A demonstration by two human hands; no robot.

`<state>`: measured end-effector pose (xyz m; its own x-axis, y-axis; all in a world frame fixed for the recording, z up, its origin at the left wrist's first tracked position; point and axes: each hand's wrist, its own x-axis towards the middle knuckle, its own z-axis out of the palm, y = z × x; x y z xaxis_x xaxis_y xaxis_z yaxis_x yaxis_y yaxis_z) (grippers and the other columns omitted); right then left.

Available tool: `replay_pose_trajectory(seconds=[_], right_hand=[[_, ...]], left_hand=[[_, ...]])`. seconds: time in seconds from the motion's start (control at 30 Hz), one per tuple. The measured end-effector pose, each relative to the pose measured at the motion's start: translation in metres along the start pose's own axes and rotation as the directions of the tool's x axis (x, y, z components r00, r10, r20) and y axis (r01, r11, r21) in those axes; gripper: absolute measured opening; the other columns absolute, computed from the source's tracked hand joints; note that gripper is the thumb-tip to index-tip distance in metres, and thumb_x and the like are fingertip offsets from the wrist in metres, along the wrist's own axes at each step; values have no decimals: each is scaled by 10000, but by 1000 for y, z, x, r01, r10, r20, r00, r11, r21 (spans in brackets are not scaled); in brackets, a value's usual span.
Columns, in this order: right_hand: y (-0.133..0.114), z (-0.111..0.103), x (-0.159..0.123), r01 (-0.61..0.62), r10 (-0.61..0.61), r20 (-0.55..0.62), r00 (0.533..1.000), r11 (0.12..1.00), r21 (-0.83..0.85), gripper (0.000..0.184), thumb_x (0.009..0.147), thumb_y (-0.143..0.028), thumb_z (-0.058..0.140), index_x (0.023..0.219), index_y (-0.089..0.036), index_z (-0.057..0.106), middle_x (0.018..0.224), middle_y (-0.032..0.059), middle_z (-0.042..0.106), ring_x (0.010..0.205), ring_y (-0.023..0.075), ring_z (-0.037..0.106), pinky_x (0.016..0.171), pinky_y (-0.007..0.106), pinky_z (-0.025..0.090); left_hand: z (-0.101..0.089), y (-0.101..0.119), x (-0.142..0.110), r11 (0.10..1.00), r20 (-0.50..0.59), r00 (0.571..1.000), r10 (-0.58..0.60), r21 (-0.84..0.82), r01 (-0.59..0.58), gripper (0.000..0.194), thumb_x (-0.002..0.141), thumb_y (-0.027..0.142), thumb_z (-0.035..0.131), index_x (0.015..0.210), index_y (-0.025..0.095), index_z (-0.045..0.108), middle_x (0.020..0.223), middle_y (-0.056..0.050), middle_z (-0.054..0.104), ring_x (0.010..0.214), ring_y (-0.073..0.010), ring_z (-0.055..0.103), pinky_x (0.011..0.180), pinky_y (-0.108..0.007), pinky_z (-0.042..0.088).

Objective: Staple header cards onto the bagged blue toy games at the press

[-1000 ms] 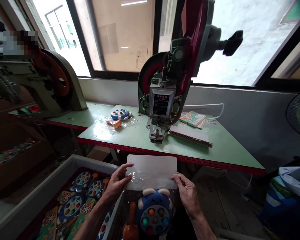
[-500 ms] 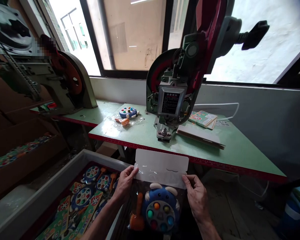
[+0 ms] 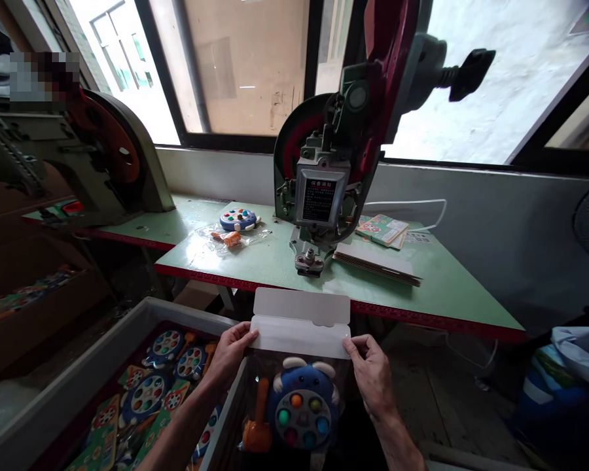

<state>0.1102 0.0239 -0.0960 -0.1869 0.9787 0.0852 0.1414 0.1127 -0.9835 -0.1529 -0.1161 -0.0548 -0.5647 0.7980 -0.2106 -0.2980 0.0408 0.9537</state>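
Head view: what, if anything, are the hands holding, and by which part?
A card: the left hand pinches its left edge, the right hand its right edge, both below the fold. Neither grips the toy beneath.

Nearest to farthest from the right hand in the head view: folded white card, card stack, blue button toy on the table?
1. Folded white card, held by the right hand.
2. Card stack, ahead on the table.
3. Blue button toy, beyond and left.
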Motion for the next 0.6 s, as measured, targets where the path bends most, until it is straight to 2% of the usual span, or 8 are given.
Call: replay_pose_trajectory(seconds=[0.17, 0.27, 0.33, 0.37, 0.43, 0.47, 0.53, 0.6], right_hand=[[-1, 1, 1, -115, 116, 7, 993, 972, 207, 436, 743, -568, 806, 938, -213, 646, 789, 20, 706, 765, 204, 635, 713, 310, 505], [-9, -4, 4, -192, 147, 149, 978, 912, 363, 628, 752, -500, 827, 1267, -236, 582, 779, -9, 707, 754, 197, 646, 725, 311, 516], [-15, -8, 6, -231, 129, 263, 956, 884, 407, 769, 770, -444, 828, 1437, -270, 488, 750, -35, 686, 731, 177, 636, 716, 292, 510], [-17, -10, 7, -250, 127, 301, 945, 874, 416, 781, 766, -419, 836, 1453, -284, 489, 753, -38, 684, 729, 170, 635, 713, 283, 507], [-17, -13, 8, -295, 143, 346, 927, 848, 440, 678, 735, -393, 862, 1354, -302, 600, 796, -27, 704, 729, 163, 638, 690, 272, 503], [-16, -13, 8, -316, 155, 357, 921, 833, 454, 571, 710, -390, 879, 1235, -295, 677, 822, -16, 721, 728, 164, 642, 668, 266, 499], [-12, -13, 8, -340, 174, 355, 918, 808, 481, 333, 657, -408, 904, 907, -249, 752, 806, -3, 740, 702, 167, 647, 622, 255, 484], [-8, -13, 7, -366, 199, 363, 910, 796, 481, 292, 624, -429, 909, 698, -216, 724, 753, 10, 751, 694, 181, 662, 618, 258, 488]], left_hand=[[-11, 4, 5, 999, 110, 993, -30, 17, 28, 373, 692, 429, 875, 921, 170, 734, 834, -27, 744, 725, -171, 633, 629, -230, 487], [-17, 13, 8, 998, 194, 980, -55, 45, 47, 411, 673, 410, 891, 967, 180, 718, 804, -20, 731, 709, -178, 640, 613, -230, 483], [-17, 18, 8, 996, 208, 975, -82, 40, 75, 553, 645, 384, 911, 1119, 199, 693, 795, -18, 732, 724, -198, 660, 623, -241, 494], [-17, 18, 7, 996, 204, 975, -91, 29, 87, 642, 639, 371, 915, 1209, 218, 662, 788, -12, 732, 715, -202, 664, 618, -245, 494], [-16, 15, 6, 996, 189, 978, -87, -11, 91, 718, 647, 361, 907, 1296, 260, 616, 773, 2, 726, 651, -189, 646, 580, -244, 479], [-16, 12, 5, 996, 186, 980, -73, -30, 80, 668, 657, 368, 896, 1265, 265, 639, 776, 4, 723, 621, -178, 629, 559, -238, 463], [-17, 3, 5, 998, 187, 982, -32, -44, 41, 431, 675, 381, 869, 1054, 224, 739, 787, -8, 715, 622, -162, 609, 554, -225, 440], [-18, -5, 7, 1000, 184, 983, 0, -27, 5, 247, 674, 373, 847, 799, 173, 773, 762, -20, 691, 654, -157, 597, 574, -215, 424]])
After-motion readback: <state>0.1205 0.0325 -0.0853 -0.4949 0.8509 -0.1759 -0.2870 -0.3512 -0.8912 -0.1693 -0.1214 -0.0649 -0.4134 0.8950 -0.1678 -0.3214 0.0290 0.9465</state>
